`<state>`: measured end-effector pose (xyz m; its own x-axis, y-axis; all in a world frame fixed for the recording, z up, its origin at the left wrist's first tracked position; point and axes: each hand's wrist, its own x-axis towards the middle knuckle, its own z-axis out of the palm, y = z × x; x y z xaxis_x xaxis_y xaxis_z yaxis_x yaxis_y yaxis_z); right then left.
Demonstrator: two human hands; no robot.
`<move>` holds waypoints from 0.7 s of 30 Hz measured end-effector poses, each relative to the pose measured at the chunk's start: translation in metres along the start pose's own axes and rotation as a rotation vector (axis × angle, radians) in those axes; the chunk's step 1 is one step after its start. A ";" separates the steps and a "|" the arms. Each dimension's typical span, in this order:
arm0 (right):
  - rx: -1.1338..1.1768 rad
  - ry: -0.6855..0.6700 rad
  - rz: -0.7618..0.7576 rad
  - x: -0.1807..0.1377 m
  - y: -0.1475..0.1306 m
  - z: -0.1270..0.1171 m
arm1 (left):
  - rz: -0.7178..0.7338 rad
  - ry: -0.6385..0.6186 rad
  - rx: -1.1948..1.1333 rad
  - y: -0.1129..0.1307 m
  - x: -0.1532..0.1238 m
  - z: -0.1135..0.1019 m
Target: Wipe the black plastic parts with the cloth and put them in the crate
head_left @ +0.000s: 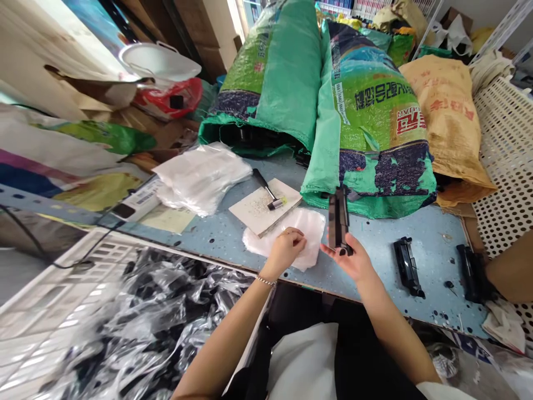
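Note:
My right hand (353,261) grips the lower end of a long black plastic part (338,218) and holds it upright above the blue table (375,244). My left hand (287,247) is closed in a pinch on the top sheet of a small stack of clear plastic bags (310,228) that lies on the table just left of the part. A bracelet shows on my left wrist.
A small hammer (266,190) lies on a white board (262,208). More clear bags (200,175) are piled at the left. Two black parts (408,265) lie at the right, near another person's arm (510,272). Green sacks (370,116) stand behind. A crate of bagged parts (137,328) sits lower left.

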<state>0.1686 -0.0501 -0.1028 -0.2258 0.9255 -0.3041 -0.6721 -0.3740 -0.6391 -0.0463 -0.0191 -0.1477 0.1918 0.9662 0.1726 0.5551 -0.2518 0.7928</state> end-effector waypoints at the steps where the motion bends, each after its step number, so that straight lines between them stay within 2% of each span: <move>1: 0.048 -0.010 0.032 0.011 0.006 0.007 | -0.006 0.034 -0.008 0.002 -0.001 -0.002; 4: 0.065 0.052 0.050 0.043 0.027 0.017 | 0.010 0.171 0.035 0.013 -0.008 -0.012; 6: 0.064 0.130 0.042 0.057 0.039 0.017 | 0.064 0.212 0.178 0.018 -0.015 -0.021; 10: 0.142 0.191 0.031 0.057 0.041 0.009 | 0.156 0.078 0.541 0.021 -0.021 -0.031; 13: 0.135 0.125 0.068 0.029 0.030 -0.005 | 0.153 0.063 0.532 0.013 -0.015 -0.028; 15: 0.142 0.030 0.207 0.002 0.024 -0.019 | 0.157 0.095 0.442 0.006 -0.011 -0.024; 18: 0.225 -0.082 0.508 -0.029 0.029 -0.039 | 0.185 0.114 0.343 0.000 -0.010 -0.020; 21: 0.332 -0.143 0.703 -0.033 0.043 -0.044 | 0.270 0.064 0.322 0.006 -0.021 -0.016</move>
<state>0.1784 -0.0992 -0.1513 -0.7486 0.4862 -0.4507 -0.5086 -0.8573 -0.0800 -0.0602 -0.0404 -0.1369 0.3197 0.8620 0.3933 0.7182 -0.4913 0.4928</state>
